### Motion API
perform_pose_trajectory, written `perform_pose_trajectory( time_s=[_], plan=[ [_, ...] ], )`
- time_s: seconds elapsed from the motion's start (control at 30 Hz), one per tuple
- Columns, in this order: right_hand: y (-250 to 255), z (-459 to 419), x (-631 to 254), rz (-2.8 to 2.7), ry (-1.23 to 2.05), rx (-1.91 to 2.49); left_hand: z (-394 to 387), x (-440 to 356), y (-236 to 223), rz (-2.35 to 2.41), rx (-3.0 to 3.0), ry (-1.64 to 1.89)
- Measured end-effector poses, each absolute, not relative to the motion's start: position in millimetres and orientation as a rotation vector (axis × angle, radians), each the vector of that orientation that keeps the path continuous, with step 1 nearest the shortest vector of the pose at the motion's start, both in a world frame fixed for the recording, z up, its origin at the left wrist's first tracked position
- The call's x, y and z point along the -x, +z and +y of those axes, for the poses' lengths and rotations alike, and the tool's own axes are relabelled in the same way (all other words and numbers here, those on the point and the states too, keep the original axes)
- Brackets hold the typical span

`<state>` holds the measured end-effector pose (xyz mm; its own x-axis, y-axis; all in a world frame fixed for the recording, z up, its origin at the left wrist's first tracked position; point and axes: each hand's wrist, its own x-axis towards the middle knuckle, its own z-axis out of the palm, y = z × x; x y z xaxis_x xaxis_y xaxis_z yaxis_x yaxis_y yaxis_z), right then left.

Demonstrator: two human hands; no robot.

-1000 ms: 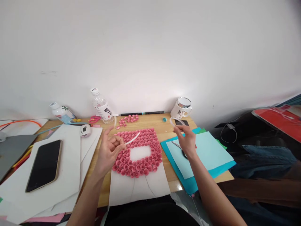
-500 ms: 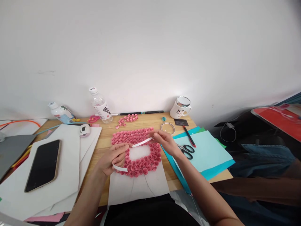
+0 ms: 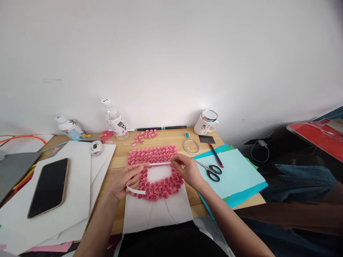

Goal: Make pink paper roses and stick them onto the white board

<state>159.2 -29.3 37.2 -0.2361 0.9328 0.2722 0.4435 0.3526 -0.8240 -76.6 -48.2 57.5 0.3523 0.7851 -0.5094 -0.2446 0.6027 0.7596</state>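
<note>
A narrow white strip (image 3: pixel 160 164), perhaps tape or paper, stretches nearly level between my two hands. My left hand (image 3: pixel 130 178) is closed on it, and its loose tail curls out below the fingers. The far end is pinched between thumb and fingers of my right hand (image 3: pixel 187 169). Beneath both hands lies a white sheet (image 3: pixel 158 214) thickly covered with rolled pink paper roses (image 3: pixel 160 187). A bare white patch shows in the middle of the roses, and curved pencil lines run below them.
Black-handled scissors (image 3: pixel 213 172) and a pen (image 3: pixel 215 155) rest on blue paper (image 3: pixel 235 171) at right. A mug (image 3: pixel 202 123), a tape ring (image 3: pixel 191 146), loose pink roses (image 3: pixel 146 135) and a bottle (image 3: pixel 115 121) stand behind. At left, a phone (image 3: pixel 49 187) lies on white sheets.
My right hand has moved slightly down, so the strip, slanted before, is now nearly level. My left hand has barely moved and keeps its grip.
</note>
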Motion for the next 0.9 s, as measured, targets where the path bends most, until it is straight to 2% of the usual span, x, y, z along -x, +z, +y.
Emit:
perform_pose_trajectory(
  time_s=[0.27,0.43,0.57,0.73,0.9],
  plan=[
    [33.1,-28.0,-144.9,-1.979,0.308,1.213,-45.8,84.6,68.1,1.047,-0.638,0.778],
    [28.1,-29.6,-138.2,-1.994,0.185,1.211,-47.5,86.3,69.1,1.074,-0.619,0.804],
    [29.9,-29.7,-140.1,-1.941,0.245,1.254,-51.2,80.6,70.6,1.142,-0.697,0.897],
    [36.3,-26.1,-153.6,-1.858,0.493,1.331,-54.3,86.9,78.3,1.239,-0.836,1.326],
    [34.3,-22.2,-153.0,-1.879,0.814,1.53,-58.5,95.1,78.3,1.228,-1.08,1.334]
  ],
)
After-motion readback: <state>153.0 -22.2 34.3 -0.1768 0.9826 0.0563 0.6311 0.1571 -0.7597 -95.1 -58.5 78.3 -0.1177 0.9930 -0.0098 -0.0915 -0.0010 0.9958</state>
